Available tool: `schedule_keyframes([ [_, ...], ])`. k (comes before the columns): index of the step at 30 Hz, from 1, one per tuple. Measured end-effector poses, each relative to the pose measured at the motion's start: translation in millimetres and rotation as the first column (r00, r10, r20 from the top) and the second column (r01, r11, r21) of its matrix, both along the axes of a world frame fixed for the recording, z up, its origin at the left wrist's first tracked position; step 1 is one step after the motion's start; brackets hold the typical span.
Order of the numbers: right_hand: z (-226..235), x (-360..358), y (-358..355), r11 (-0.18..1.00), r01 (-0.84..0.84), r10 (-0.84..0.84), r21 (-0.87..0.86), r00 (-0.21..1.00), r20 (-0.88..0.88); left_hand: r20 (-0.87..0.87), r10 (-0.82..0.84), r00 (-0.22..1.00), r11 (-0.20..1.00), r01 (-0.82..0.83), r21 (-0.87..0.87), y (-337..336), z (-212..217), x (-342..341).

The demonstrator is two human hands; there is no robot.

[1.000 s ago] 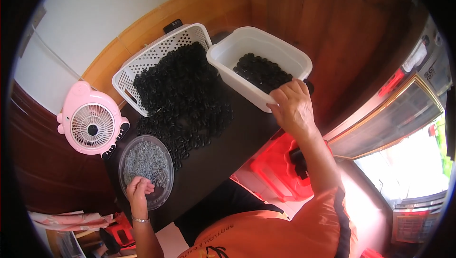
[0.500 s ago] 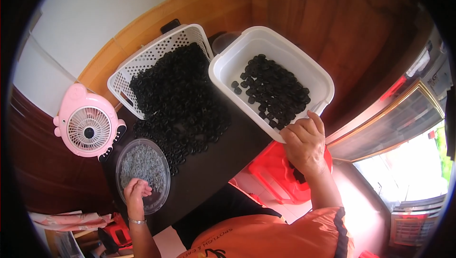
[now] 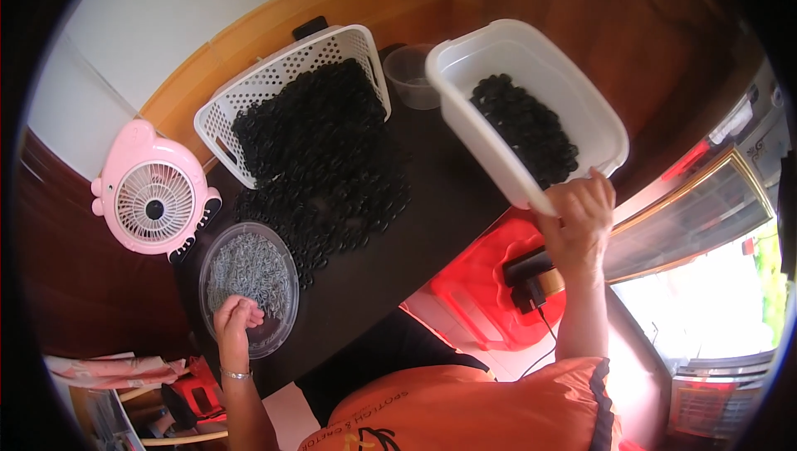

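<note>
While the left hand [image 3: 237,318] rests curled on the near rim of the dish [image 3: 278,330], its fingers are drawn together over the grey bits inside; whether they pinch any cannot be told, the pieces are too small. The dish sits at the near left corner of the dark table [image 3: 432,227], just this side of the pink fan [image 3: 154,200].

Right hand [image 3: 581,214]: fingers closed on the near corner of the white tub [image 3: 598,123], thumb not visible. Tub is lifted clear of the table's right edge and tilted. Its long axis runs from the hand away and to the left. The black pieces [image 3: 527,127] inside lie in the middle and toward the near end.

Key relation: the tub lies up and left of the right hand, which alone carries it; the left hand is well apart, across the table.

Farther: a loose black heap [image 3: 332,202] spills from the basket [image 3: 274,77], which lies tipped at the far left. A small clear cup [image 3: 408,75] stands between basket and tub.

Hidden: the tub's underside, the table edge beneath it, and the basket's floor.
</note>
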State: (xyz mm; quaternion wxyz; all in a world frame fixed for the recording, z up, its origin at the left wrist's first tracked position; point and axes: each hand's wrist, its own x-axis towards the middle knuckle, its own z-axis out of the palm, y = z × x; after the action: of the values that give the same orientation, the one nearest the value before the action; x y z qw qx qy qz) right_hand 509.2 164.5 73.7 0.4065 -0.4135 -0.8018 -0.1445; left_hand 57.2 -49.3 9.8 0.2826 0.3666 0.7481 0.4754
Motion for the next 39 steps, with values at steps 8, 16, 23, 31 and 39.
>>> schedule_keyframes([
  [8, 26, -3, 3, 0.994, 0.108, -0.108, 0.002, 0.994, 0.024, -0.019, -0.007, 1.000, 0.998, 0.008, 0.054, -7, 1, 4],
  [16, 18, -21, -6, 0.990, 0.025, -0.020, -0.141, 0.999, 0.040, -0.060, -0.017, 0.998, 0.995, 0.022, 0.096, -13, -3, 8],
  [23, 1, -34, 11, 0.967, -0.078, 0.065, -0.242, 0.996, -0.060, -0.114, -0.010, 0.993, 0.991, 0.025, 0.128, -14, 0, 12],
  [31, -12, -54, 21, 0.930, -0.235, 0.234, -0.281, 0.971, -0.039, -0.230, -0.024, 0.973, 0.995, 0.045, 0.089, -13, 3, 13],
  [39, -9, -50, 46, 0.873, -0.323, 0.324, -0.364, 0.944, -0.060, -0.257, -0.041, 0.966, 0.993, 0.067, 0.094, -12, 3, 10],
])
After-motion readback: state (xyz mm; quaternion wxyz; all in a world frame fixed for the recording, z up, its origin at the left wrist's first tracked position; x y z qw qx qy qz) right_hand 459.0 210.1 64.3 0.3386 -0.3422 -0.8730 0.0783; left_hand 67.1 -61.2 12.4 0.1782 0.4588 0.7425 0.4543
